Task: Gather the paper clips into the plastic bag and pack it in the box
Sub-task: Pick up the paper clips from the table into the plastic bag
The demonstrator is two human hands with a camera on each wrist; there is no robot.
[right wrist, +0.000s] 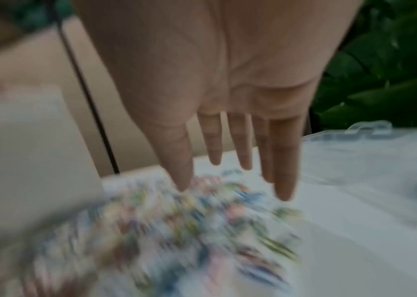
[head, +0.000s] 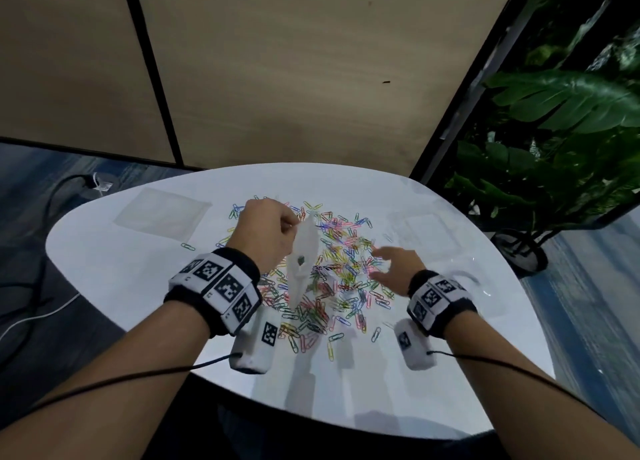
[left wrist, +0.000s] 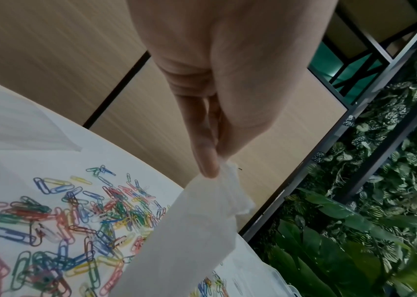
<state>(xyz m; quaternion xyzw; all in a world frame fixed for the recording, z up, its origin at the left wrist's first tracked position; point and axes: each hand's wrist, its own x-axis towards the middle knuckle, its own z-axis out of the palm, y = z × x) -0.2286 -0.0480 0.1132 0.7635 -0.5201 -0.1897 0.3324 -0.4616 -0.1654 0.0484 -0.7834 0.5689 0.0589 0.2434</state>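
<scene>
A heap of coloured paper clips [head: 332, 272] [left wrist: 70, 219] [right wrist: 182, 227] is spread over the middle of the white table [head: 145, 286]. My left hand [head: 266, 231] [left wrist: 210, 156] pinches the top edge of a translucent plastic bag [head: 303, 255] [left wrist: 189, 237], which hangs down over the clips. My right hand [head: 391, 263] [right wrist: 230, 176] hovers over the right side of the heap with fingers spread and straight, holding nothing. A clear plastic box [head: 474, 286] [right wrist: 370, 152] lies at the table's right edge. The right wrist view is blurred.
Another flat clear bag [head: 162, 211] [left wrist: 19, 128] lies at the far left of the table, and a faint clear sheet [head: 427, 232] at the far right. Leafy plants [head: 561, 140] stand beyond the right edge. Cables [head: 41, 307] trail on the floor to the left.
</scene>
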